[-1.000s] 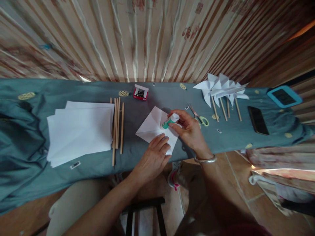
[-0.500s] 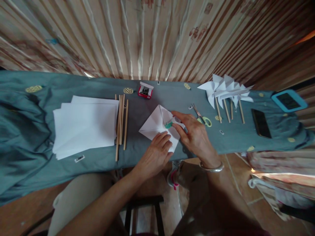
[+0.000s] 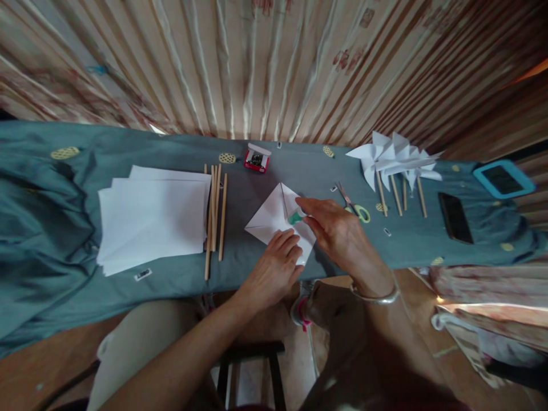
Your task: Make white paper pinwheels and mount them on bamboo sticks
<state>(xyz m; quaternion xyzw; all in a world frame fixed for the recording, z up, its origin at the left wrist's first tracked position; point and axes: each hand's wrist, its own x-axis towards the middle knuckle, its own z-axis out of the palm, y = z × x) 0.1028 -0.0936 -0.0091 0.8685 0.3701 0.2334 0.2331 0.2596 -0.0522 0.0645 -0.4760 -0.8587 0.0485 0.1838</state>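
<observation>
A white paper square [image 3: 268, 212] with crease or cut lines running in from its corners lies turned on the cloth-covered table before me. My left hand [image 3: 278, 257] rests on its near side, fingers stretched out and pressing the sheet. My right hand [image 3: 331, 228] is closed in a pinch over the right half of the square. Between its thumb and index finger sits a small green object [image 3: 295, 217] with a paler part, near the middle of the paper. Its exact kind is unclear, and the right hand hides the paper's right corner.
Stacked white sheets [image 3: 152, 220] and several wooden sticks [image 3: 223, 217] lie left. An open red box [image 3: 257, 158] of small dark items stands behind. To the right are scissors [image 3: 362, 213], paper pinwheels [image 3: 394, 157] on sticks, a phone [image 3: 455, 217] and a blue-framed tablet [image 3: 504, 177].
My right hand has turned slightly and its fingers have drawn closer together around the green object. The left hand stays on the paper. The whole view has shifted a little.
</observation>
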